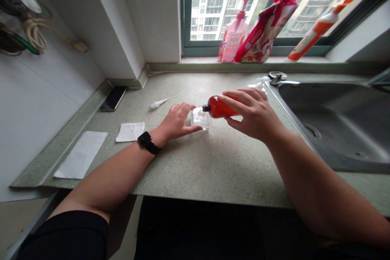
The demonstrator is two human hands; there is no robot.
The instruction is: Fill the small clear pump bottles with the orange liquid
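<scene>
In my right hand [248, 109] is a red bottle [221, 107], tipped onto its side with its black threaded neck pointing left. The neck sits at the mouth of a clear bottle [201, 120] that stands on the counter; whether liquid is flowing I cannot tell. My left hand [179, 121] has its thumb and fingers around the clear bottle's left side. A white pump top [158, 104] lies on the counter beyond my left hand. Another white pump top [261, 83] lies behind my right hand, partly hidden by it.
Folded white paper [131, 132] and a larger white sheet [81, 155] lie at the left, near a phone [113, 98]. A steel sink [335, 126] with a faucet [283, 80] is on the right. A pink pump bottle [234, 38], red pouch [262, 32] and orange-white bottle [313, 34] line the windowsill.
</scene>
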